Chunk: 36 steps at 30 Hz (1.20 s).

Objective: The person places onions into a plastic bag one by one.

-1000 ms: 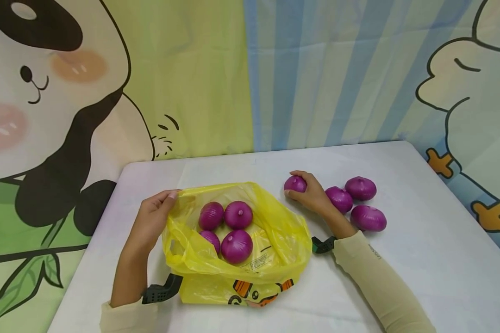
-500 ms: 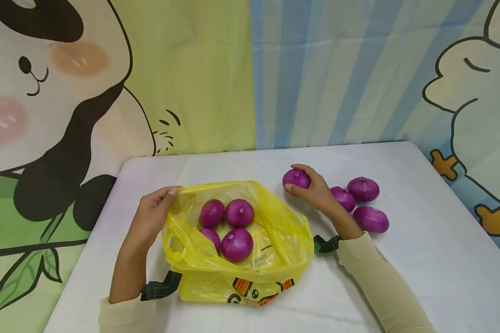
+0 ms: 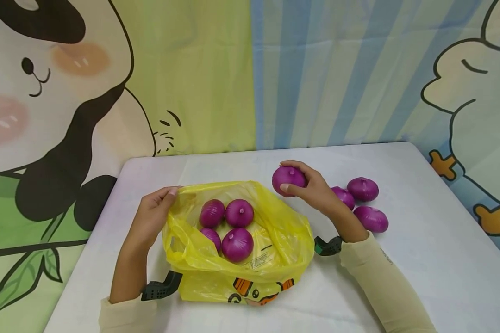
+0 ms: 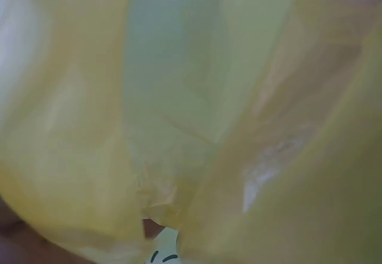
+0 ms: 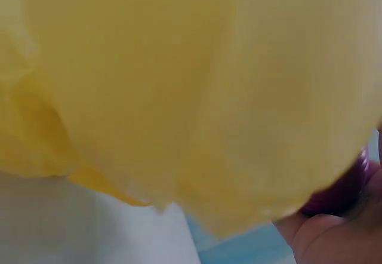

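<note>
A yellow plastic bag [image 3: 283,236] stands with its mouth spread wide, and several purple onions [image 3: 237,245] lie inside it. At the bag's back left rim, my left hand [image 3: 152,212] pinches the plastic between thumb and fingers. My right hand [image 3: 312,187] grips another purple onion [image 3: 286,179] just beyond the bag's back right rim, apart from the bag's mouth. The bag's plastic [image 4: 173,97] fills most of the left wrist view. In the right wrist view, the bag [image 5: 179,97] hides much of the held onion [image 5: 343,189].
Three more onions [image 3: 363,188] lie on the white table [image 3: 433,259] to the right, one partly behind my right wrist. A printed cloth backdrop [image 3: 200,92] rises along the table's far edge.
My right hand has lifted its onion off the table area and moved it slightly left and toward the bag. The left hand keeps its hold on the rim.
</note>
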Available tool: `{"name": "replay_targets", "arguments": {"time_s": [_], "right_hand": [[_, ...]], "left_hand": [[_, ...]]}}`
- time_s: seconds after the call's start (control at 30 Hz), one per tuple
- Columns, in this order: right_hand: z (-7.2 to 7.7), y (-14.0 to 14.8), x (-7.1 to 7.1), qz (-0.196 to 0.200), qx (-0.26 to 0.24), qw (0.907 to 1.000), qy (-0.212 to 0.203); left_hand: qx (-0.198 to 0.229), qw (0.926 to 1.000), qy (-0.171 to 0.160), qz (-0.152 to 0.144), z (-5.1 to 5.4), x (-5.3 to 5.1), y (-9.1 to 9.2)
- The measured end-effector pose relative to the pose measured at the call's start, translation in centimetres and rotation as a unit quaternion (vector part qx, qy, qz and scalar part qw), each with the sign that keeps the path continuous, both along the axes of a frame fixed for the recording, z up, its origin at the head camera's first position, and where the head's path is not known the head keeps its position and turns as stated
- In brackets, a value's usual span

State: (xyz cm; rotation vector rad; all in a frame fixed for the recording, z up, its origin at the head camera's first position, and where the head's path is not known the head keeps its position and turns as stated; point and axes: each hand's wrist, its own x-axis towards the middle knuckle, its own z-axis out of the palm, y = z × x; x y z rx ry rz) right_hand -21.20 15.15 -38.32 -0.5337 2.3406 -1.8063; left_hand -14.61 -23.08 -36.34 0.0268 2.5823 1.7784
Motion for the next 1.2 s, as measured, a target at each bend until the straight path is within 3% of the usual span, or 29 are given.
{"name": "replay_targets", "arguments": {"time_s": [0.3, 0.6, 0.9, 1.2], "right_hand": [[1.5, -1.0, 1.2, 0.126, -0.007, 0.99, 0.062], [2.6, -1.8, 2.1, 0.22, -0.021, 0.9729, 0.066], [2.8, -3.2, 2.7, 0.234, 0.041, 0.971, 0.027], [2.9, -4.9, 3.2, 0.248, 0.047, 0.9648, 0.072]], "left_hand": [[0.005, 1.0, -0.001, -0.003, -0.1, -0.1, -0.1], [-0.004, 1.0, -0.007, 0.001, 0.0, 0.2, -0.1], [0.005, 1.0, 0.003, -0.002, -0.1, 0.1, -0.1], [0.007, 0.9999, 0.005, -0.006, -0.3, 0.0, -0.2]]}}
